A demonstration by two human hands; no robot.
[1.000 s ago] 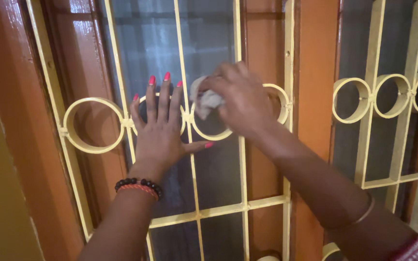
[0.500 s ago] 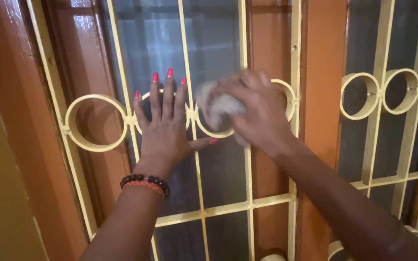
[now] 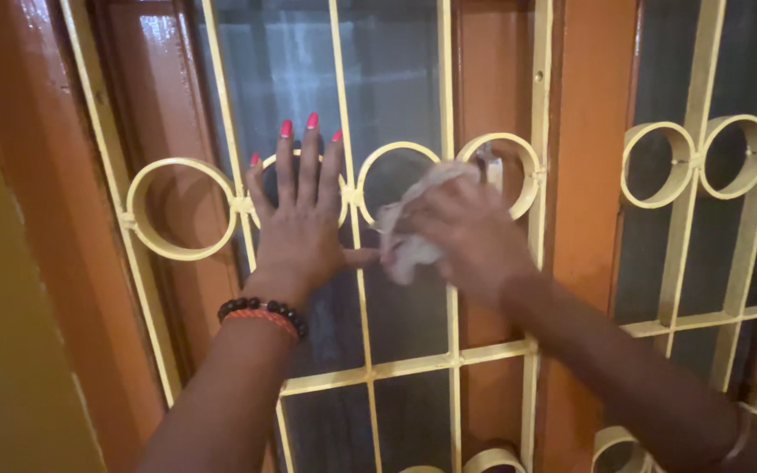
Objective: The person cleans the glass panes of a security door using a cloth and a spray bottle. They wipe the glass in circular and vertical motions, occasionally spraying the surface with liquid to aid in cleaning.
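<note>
Landmark: we place everything from the cream-painted metal window grille with welded rings (image 3: 354,194), which stands in front of the frosted glass pane (image 3: 400,83) inside a glossy orange-brown wooden window frame (image 3: 584,175).

Left hand: our left hand (image 3: 298,229) lies flat with its fingers spread wide, pressed against the grille's ring row and holding nothing.

Wrist: a black bead bracelet with an orange band (image 3: 261,315) sits below that hand, lower than the ring row.

Right hand: our right hand (image 3: 466,238) is closed around a crumpled pale grey cloth (image 3: 409,229), bunching it tight.

Cloth: it sits just right of the grille's middle upright bar, at the lower edge of the ring there; whether it touches the glass or only the metal, we cannot tell.

Step in hand: we judge this as rubbing the grille and pane at ring height, the flat hand steadying us.

What the next move calls for: in our judgement, firm pressure, and working the cloth round the ring's curve and between the bars without snagging.
</note>
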